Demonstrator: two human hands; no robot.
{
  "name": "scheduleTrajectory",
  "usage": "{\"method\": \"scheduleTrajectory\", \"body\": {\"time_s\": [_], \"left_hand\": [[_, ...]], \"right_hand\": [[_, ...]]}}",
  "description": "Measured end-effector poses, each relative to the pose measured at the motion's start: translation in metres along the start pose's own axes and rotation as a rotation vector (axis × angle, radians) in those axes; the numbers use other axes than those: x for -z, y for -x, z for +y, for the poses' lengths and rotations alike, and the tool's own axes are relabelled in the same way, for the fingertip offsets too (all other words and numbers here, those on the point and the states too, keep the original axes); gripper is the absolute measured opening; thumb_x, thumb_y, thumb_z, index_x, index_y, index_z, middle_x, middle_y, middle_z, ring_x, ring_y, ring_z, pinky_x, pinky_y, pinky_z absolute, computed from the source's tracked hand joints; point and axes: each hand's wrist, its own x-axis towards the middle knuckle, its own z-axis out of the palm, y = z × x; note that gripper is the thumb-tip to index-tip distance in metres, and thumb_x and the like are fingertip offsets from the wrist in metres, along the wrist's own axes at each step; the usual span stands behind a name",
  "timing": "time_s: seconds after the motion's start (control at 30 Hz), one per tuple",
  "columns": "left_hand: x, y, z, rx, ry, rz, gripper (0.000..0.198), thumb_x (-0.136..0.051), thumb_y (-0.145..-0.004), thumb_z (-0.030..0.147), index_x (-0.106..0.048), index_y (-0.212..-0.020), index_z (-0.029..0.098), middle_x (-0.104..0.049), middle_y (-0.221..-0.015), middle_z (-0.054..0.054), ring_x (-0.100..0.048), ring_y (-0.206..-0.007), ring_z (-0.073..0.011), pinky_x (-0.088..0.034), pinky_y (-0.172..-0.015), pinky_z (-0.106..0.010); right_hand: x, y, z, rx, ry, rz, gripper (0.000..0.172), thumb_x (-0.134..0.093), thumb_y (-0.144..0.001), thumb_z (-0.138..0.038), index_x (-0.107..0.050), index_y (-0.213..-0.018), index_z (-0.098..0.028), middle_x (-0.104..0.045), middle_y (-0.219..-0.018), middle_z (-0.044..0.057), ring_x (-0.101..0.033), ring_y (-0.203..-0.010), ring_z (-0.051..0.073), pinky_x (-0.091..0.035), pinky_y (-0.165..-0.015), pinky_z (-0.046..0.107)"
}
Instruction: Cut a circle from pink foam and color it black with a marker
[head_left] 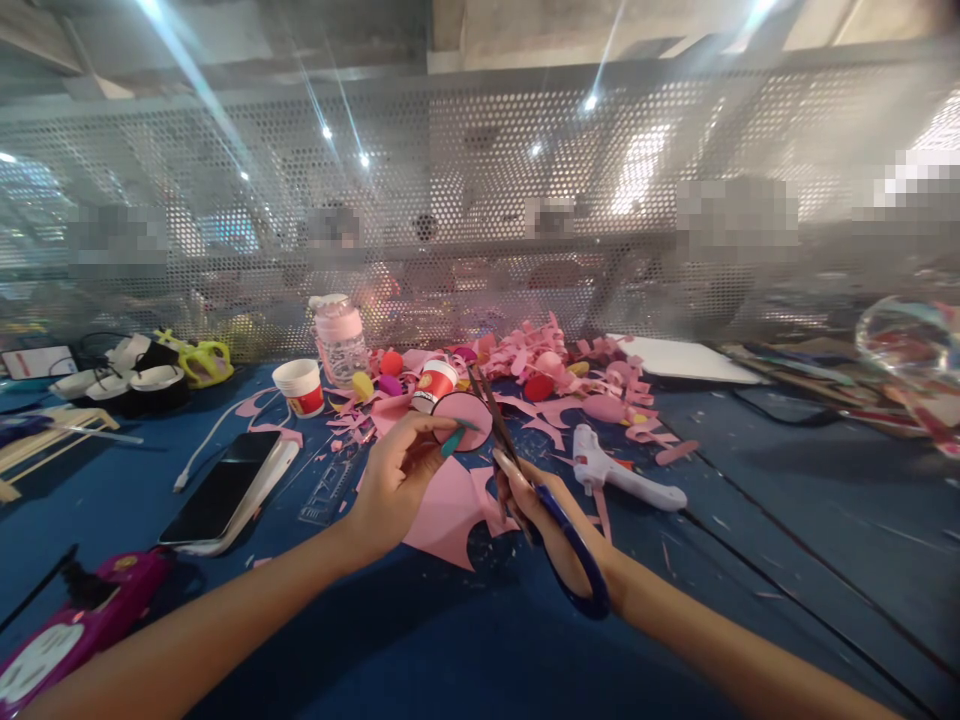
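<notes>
My left hand (397,475) pinches a round pink paper disc (465,418) above the blue table. In my right hand (551,520) are blue-handled scissors (525,470), fingers through the loops and the blades open, pointing up at the disc's right edge. Below the hands lies a larger pink paper sheet (442,510) with a curved cut-out. Both forearms reach in from the bottom of the view.
A white glue gun (622,475) lies right of the scissors. A phone (225,490) and clear ruler (330,490) are on the left. Paper cups (300,387), a pink bottle (341,335), coloured balls and pink paper scraps (585,380) crowd the far side. A perforated metal screen (525,200) backs the table.
</notes>
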Motion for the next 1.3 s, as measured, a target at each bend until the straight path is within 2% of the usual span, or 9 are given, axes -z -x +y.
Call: {"method": "scheduleTrajectory", "body": {"time_s": [0.2, 0.43, 0.63, 0.8, 1.03, 1.3], "left_hand": [[0.0005, 0.0007, -0.0006, -0.003, -0.019, -0.001, 0.017, -0.052, -0.087, 0.018, -0.058, -0.102, 0.021, -0.063, -0.096, -0.002, -0.062, -0.089, -0.0116, -0.050, -0.078, -0.021], [0.0009, 0.0004, -0.0004, 0.000, -0.029, 0.002, 0.016, -0.053, -0.087, 0.018, -0.058, -0.102, 0.023, -0.063, -0.096, -0.001, -0.061, -0.089, -0.0103, -0.049, -0.077, -0.019], [0.0015, 0.0006, -0.0009, 0.014, -0.034, 0.000, 0.017, -0.053, -0.087, 0.020, -0.058, -0.103, 0.022, -0.063, -0.099, -0.003, -0.061, -0.089, -0.0118, -0.050, -0.077, -0.021], [0.0022, 0.0008, -0.0011, 0.033, -0.038, 0.002, 0.017, -0.052, -0.087, 0.020, -0.058, -0.103, 0.022, -0.063, -0.100, -0.003, -0.061, -0.090, -0.0130, -0.049, -0.078, -0.023], [0.0013, 0.0000, 0.0004, 0.028, -0.026, 0.005, 0.016, -0.053, -0.087, 0.021, -0.059, -0.101, 0.021, -0.063, -0.099, -0.004, -0.061, -0.091, -0.0139, -0.050, -0.078, -0.024], [0.0021, 0.0001, -0.0019, 0.031, -0.054, 0.010, 0.016, -0.052, -0.087, 0.023, -0.059, -0.102, 0.020, -0.063, -0.099, -0.005, -0.061, -0.091, -0.0154, -0.051, -0.077, -0.025]], "right_hand": [[0.0001, -0.0001, -0.0079, -0.022, 0.036, 0.055, 0.050, -0.033, -0.084, -0.064, -0.046, -0.068, -0.019, -0.045, -0.061, -0.001, -0.040, -0.053, 0.011, -0.034, -0.048, 0.024], [0.0000, 0.0009, -0.0098, -0.031, 0.052, 0.061, 0.050, -0.033, -0.084, -0.064, -0.050, -0.073, -0.018, -0.043, -0.060, -0.002, -0.038, -0.051, 0.010, -0.032, -0.045, 0.022], [0.0025, -0.0018, -0.0080, 0.007, 0.086, 0.033, 0.053, -0.028, -0.083, -0.067, -0.048, -0.069, -0.020, -0.044, -0.059, -0.001, -0.042, -0.056, 0.013, -0.037, -0.055, 0.026], [0.0035, -0.0028, -0.0073, 0.024, 0.088, 0.040, 0.054, -0.029, -0.082, -0.069, -0.054, -0.074, -0.021, -0.048, -0.062, 0.000, -0.045, -0.059, 0.015, -0.038, -0.059, 0.029], [0.0037, -0.0023, -0.0040, 0.034, 0.058, 0.039, 0.057, -0.032, -0.079, -0.072, -0.060, -0.080, -0.021, -0.050, -0.060, 0.001, -0.045, -0.058, 0.016, -0.039, -0.055, 0.028], [0.0037, -0.0036, -0.0013, -0.010, -0.006, 0.062, 0.051, -0.044, -0.075, -0.070, -0.053, -0.063, -0.021, -0.043, -0.053, -0.002, -0.042, -0.051, 0.013, -0.037, -0.048, 0.027]]}}
